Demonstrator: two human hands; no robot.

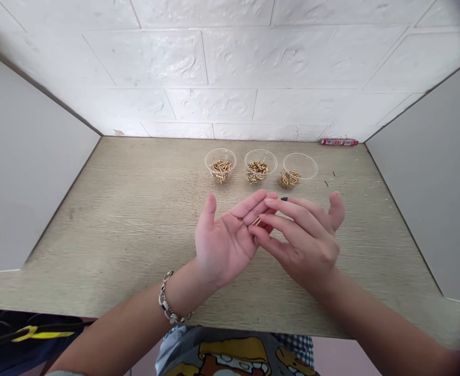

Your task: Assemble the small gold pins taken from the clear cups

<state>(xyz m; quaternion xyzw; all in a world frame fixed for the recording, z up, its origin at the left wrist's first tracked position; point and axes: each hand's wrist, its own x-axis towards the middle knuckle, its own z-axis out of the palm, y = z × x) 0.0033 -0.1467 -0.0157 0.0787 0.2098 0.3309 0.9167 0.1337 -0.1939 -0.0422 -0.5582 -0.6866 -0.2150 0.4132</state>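
My left hand [227, 240] lies palm up over the table, fingers stretched out and thumb apart. Small brass-coloured pins [256, 222] rest at the base of its fingers. Over them, my right hand [306, 237] has its thumb and a fingertip closed on a pin, while its little finger sticks up. Just beyond the hands stand three clear plastic cups: a left cup [221, 151], a middle cup [260, 152] and a right cup [310, 166]. Each contains many small brass-coloured pins. The right cup looks tilted.
A wooden table [136, 209] runs back to a white brick-patterned wall [230, 57]. Grey panels bound it at the left [30, 156] and right [433, 167]. A red wrapped tube [338, 142] lies at the back right. Dark slivers [326, 184] lie near the right cup.
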